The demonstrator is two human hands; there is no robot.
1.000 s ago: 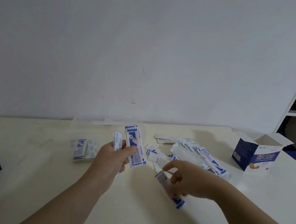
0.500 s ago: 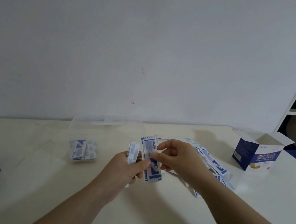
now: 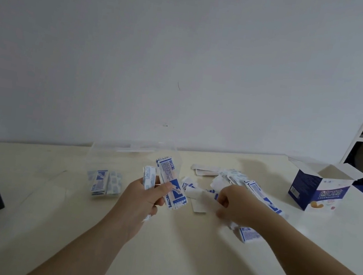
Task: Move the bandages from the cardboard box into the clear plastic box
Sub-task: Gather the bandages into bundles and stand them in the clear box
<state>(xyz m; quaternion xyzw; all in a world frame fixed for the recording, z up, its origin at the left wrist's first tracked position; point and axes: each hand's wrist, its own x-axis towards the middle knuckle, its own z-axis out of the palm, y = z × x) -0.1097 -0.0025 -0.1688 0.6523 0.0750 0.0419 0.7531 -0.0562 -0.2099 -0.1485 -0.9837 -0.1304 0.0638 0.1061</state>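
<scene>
Just right of the clear plastic box [image 3: 108, 150], the left hand [image 3: 141, 195] grips a sheaf of wrapped bandages [image 3: 170, 182], their long axis nearly upright and leaning a little away from the person; the right hand [image 3: 236, 204] sits among the loose pile of bandages [image 3: 235, 178] on the surface [image 3: 181, 255], fingers curled, though I cannot tell whether they pinch a strip; a small stack of bandages [image 3: 103, 181] already lies inside the clear box, lengthwise toward the person; the open cardboard box [image 3: 309, 191] stands well apart at far right; the clear box lies left of both hands, so the left hand is nearer and would likely carry the sheaf leftward, tipping it flat.
</scene>
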